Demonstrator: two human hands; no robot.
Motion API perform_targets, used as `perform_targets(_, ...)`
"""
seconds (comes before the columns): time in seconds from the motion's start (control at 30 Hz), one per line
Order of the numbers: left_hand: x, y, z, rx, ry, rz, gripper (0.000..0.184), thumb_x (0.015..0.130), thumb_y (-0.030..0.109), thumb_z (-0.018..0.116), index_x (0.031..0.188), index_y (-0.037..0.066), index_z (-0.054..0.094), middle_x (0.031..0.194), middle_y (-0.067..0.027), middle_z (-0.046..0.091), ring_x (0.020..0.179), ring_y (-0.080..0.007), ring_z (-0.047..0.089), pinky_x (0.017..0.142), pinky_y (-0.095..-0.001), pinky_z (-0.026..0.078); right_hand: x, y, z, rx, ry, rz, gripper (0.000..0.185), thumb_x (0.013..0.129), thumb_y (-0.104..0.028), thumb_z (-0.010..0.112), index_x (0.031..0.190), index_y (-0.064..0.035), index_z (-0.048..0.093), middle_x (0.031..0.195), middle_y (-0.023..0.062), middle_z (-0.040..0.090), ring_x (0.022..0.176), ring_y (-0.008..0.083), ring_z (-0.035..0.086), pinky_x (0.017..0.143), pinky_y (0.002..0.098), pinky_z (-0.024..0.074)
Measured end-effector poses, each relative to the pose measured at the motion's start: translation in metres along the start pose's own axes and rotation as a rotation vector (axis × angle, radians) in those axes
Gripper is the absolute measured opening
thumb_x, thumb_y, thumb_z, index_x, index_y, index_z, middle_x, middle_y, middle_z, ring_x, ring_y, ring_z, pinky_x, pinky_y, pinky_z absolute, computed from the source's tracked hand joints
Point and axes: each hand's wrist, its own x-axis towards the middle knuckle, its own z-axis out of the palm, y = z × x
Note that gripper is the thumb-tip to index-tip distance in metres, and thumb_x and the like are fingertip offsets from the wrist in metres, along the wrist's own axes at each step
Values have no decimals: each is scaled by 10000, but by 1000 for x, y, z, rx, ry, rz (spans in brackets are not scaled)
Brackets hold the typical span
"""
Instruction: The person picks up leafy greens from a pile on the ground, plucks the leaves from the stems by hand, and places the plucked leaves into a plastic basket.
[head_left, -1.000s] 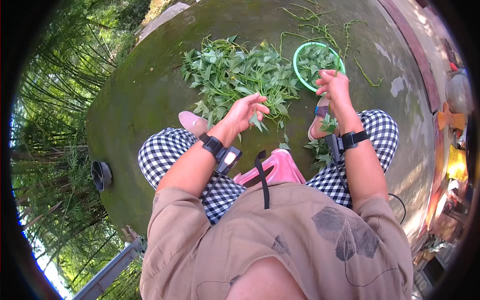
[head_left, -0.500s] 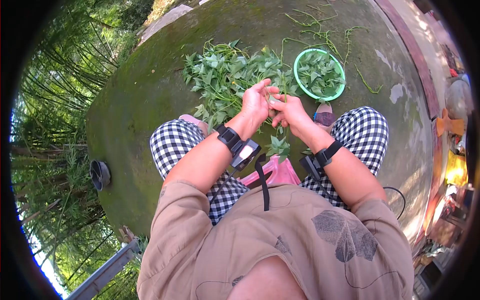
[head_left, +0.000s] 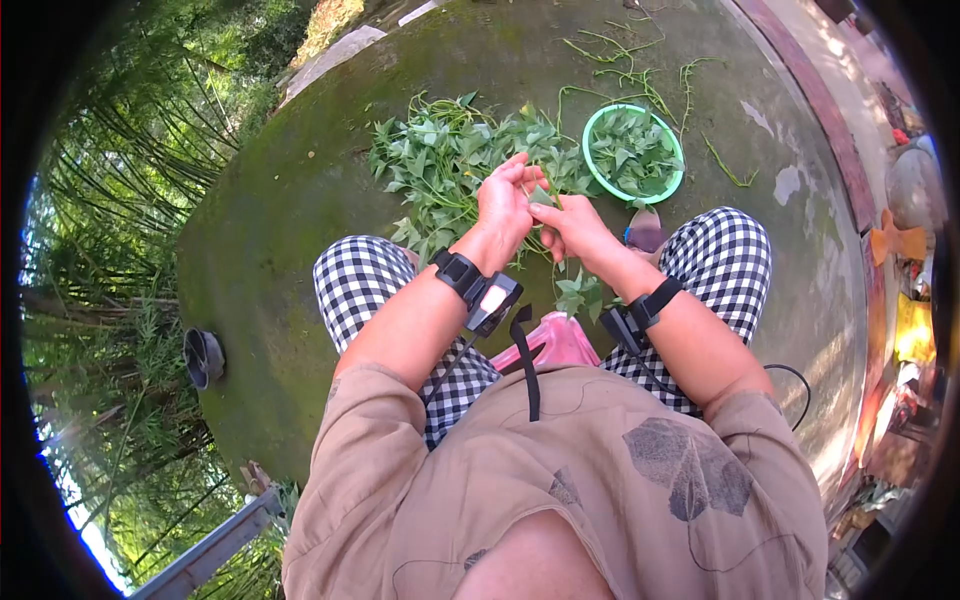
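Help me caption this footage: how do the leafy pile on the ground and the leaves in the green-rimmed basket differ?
The leafy pile lies loose on the ground, while the basket leaves sit inside the green-rimmed basket. The leafy pile spreads wider than the basket leaves. Stems show through the leafy pile; none plainly show among the basket leaves. Both are green.

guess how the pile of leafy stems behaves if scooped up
The pile of leafy stems would probably droop, since its stems are thin and curving. It may come up tangled, as stems cross one another. It is likely light for its bulk, being mostly thin leaves.
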Motion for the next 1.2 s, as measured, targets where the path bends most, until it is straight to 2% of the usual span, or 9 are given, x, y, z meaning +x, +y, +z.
perform_targets(0.2, -31, 19, -1, 127, -78, 36, 414, 965, 114, 413, 1369, 33, 375, 1073, -168, 635, 932, -292, 614, 762, -456, 501, -18, -11, -3, 32, 17, -80, 211, 914, -237, 587, 806, -56, 589, 565, 2, 569, 389, 107, 515, 351, 228, 314)
perform_targets(0.43, -77, 35, -18, 911, 129, 156, 497, 876, 220, 605, 1356, 131, 509, 1113, -183, 644, 961, -284, 624, 747, -432, 521, -21, -29, -116, 69, 303, -15, 260, 929, -273, 593, 862, -22, 581, 573, 26, 555, 366, 146, 501, 313, 255, 278)
perform_targets(0.53, -62, 5, -56, 1624, -262, 612, 515, 797, 290, 700, 1263, 93, 604, 1120, -175, 652, 957, -305, 623, 766, -450, 524, 4, -14, -167, 39, 486, 66, 539, 881, -292, 665, 1192, 110, 488, 996, 245, 595, 479, 245, 561, 395, 331, 462)
perform_targets(0.63, -68, -4, -48, 1904, -216, 22, 397, 764, 265, 725, 1082, 30, 680, 1112, -198, 647, 978, -308, 619, 828, -423, 503, 17, -4, -177, 160, 655, 8, 578, 884, -277, 658, 1255, 118, 456, 1127, 300, 533, 634, 311, 606, 461, 365, 521)
perform_targets(0.67, -66, -4, -46, 1927, -211, -185, 359, 765, 239, 727, 1045, 16, 689, 1111, -206, 644, 984, -297, 617, 832, -417, 498, 20, -4, -181, 193, 668, -19, 572, 889, -275, 651, 1252, 121, 455, 1134, 302, 528, 674, 325, 608, 468, 373, 524)
perform_targets(0.8, -66, -28, -88, 1841, -356, 540, 134, 716, 128, 628, 745, 27, 710, 728, -138, 660, 699, -277, 612, 703, -386, 492, 15, -15, -177, 238, 558, -50, 519, 949, -311, 550, 1226, 121, 471, 1057, 269, 564, 661, 294, 628, 422, 310, 479)
perform_targets(0.87, -59, -28, -94, 1771, -368, 575, 145, 698, 83, 582, 740, 35, 712, 677, -119, 662, 648, -264, 609, 682, -370, 493, 8, -25, -177, 237, 385, -68, 512, 973, -339, 502, 1216, 112, 482, 1003, 247, 583, 608, 258, 629, 392, 261, 439)
perform_targets(0.93, -64, -8, -66, 1692, -267, 234, 212, 688, 53, 546, 808, 44, 721, 734, -114, 678, 683, -255, 621, 710, -354, 494, -10, -43, -151, 361, 265, -49, 498, 990, -377, 462, 1185, 79, 508, 938, 209, 599, 557, 221, 622, 367, 213, 381)
perform_targets(1.2, -86, 26, -1, 1250, -520, 144, 389, 791, 226, 755, 1099, 3, 671, 931, -98, 693, 885, -156, 643, 794, -299, 511, -2, -45, -81, 782, -67, 15, 486, 996, -417, 444, 1124, 48, 499, 898, 194, 577, 644, 264, 614, 382, 200, 371)
